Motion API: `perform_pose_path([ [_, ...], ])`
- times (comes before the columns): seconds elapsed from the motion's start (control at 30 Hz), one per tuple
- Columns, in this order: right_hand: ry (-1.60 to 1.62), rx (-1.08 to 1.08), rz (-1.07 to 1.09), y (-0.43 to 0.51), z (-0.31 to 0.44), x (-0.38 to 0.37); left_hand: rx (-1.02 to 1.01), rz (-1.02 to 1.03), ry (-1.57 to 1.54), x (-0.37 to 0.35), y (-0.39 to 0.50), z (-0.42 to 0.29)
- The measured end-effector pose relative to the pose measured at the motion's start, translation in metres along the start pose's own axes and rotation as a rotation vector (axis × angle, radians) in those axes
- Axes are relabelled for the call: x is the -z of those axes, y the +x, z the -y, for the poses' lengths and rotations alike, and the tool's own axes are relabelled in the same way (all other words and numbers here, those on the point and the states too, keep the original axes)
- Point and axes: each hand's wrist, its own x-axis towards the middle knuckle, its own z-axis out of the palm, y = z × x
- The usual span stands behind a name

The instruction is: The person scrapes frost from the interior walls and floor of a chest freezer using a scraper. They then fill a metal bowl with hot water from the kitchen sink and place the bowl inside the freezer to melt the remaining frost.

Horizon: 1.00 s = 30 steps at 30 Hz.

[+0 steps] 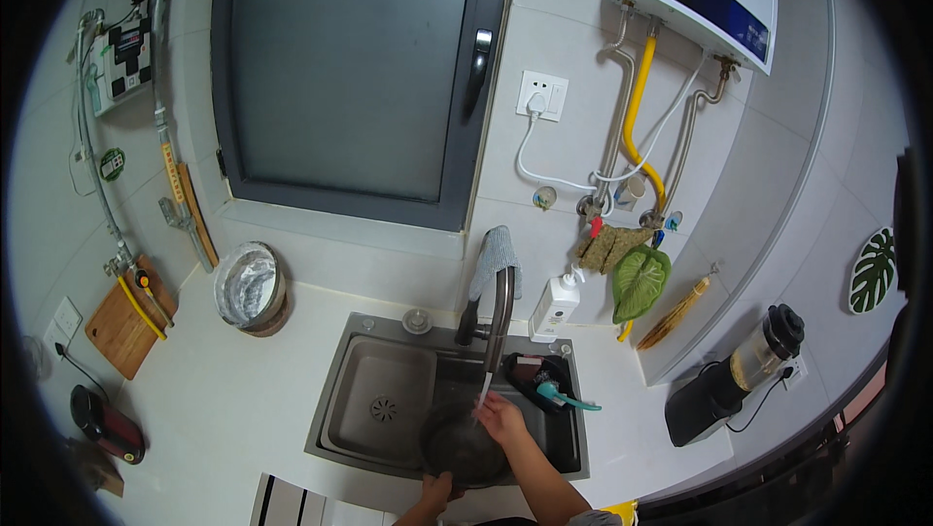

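Note:
A dark round pan (466,446) is tilted in the right part of the sink (328,395). My left hand (439,491) grips its near edge. Above the pan, my right hand (499,416) is held under the water stream from the dark faucet (501,314), fingers spread and slightly curled, with nothing seen in them. A grey cloth (497,256) hangs over the faucet's neck. To the right, a black caddy (521,380) in the sink holds a teal-handled brush (561,396) and a sponge.
A white pump bottle (555,307) stands behind the sink. On the counter's left are a bowl (251,289), a wooden cutting board (131,322) and a dark red appliance (109,424). At the right stands a blender (729,380). A leaf-shaped green cloth (641,279) hangs on the wall.

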Motion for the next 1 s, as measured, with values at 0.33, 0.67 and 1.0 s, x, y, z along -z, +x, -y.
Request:
perform_pose_path([
  [0.33,-0.122,-0.105,-0.045,-0.008,-0.011,-0.002,-0.002,0.063,-0.015,-0.003,-0.012,-0.011],
  [0.67,-0.492,0.006,-0.056,-0.051,0.010,-0.020,0.174,-0.076,-0.017,-0.008,0.010,-0.010],
  [1.0,-2.377,0.612,0.169,-0.126,0.027,-0.050,0.652,0.259,-0.552,-0.026,0.040,0.008],
])
